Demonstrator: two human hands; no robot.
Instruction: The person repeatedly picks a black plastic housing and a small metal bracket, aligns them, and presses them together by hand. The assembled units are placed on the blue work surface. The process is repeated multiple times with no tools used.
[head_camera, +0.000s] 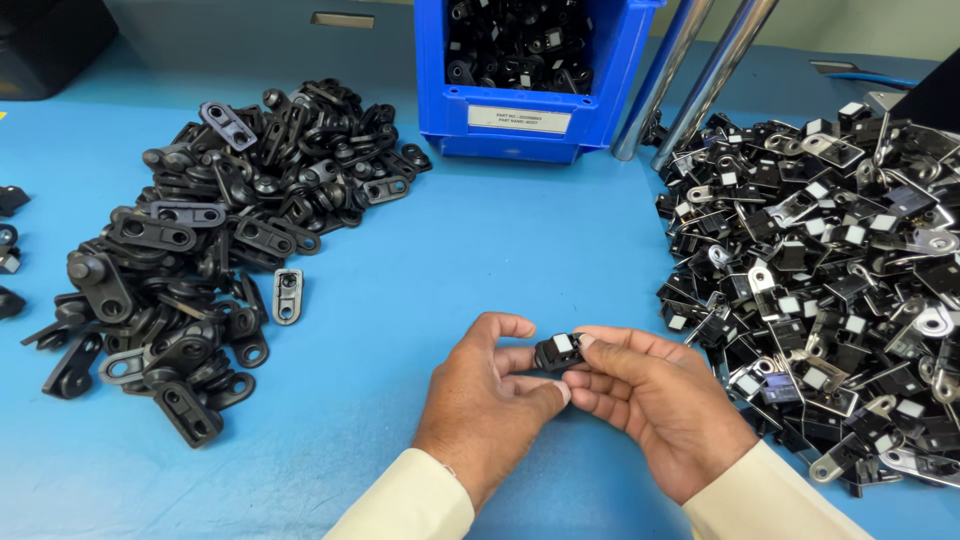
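Pinching a small black part (558, 351) between them at lower centre, the left hand (487, 400) and right hand (655, 400) both close fingertips on it; black brackets (200, 240) heap left, finished pieces (830, 270) right, blue bin (530, 70) above.

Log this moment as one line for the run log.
left hand: holds small black part | right hand: same part | left pile: black brackets | right pile: labelled parts | blue bin: behind

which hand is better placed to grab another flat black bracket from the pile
Left, probably. The left hand is on the side of the bracket pile, while the right hand sits nearer the other heap. Both hands pinch one small black part.
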